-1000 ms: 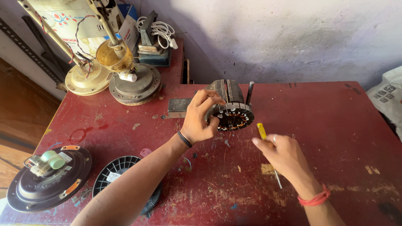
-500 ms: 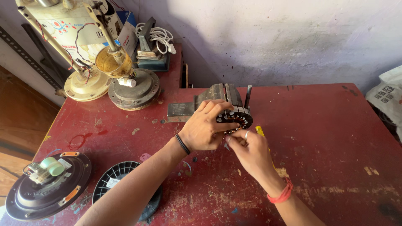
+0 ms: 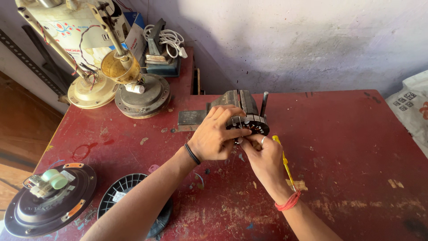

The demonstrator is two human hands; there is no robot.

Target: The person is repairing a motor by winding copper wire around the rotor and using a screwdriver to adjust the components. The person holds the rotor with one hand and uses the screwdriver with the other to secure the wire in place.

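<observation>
A dark round motor stator with slotted teeth sits clamped in a small grey bench vise on the red table. My left hand grips the stator's left side, fingers curled over its rim. My right hand pinches at the stator's lower edge, touching my left fingers. A yellow-handled screwdriver lies on the table just right of my right hand, partly hidden by my wrist.
Two old fan motor bases with wires stand at the back left. A black fan motor housing and a black ribbed cover lie at the front left. A white cable sits on boxes behind. A white sack is at the right edge.
My right hand has left the screwdriver on the table and moved up left to the stator, joining my left hand. The view has shifted slightly.
</observation>
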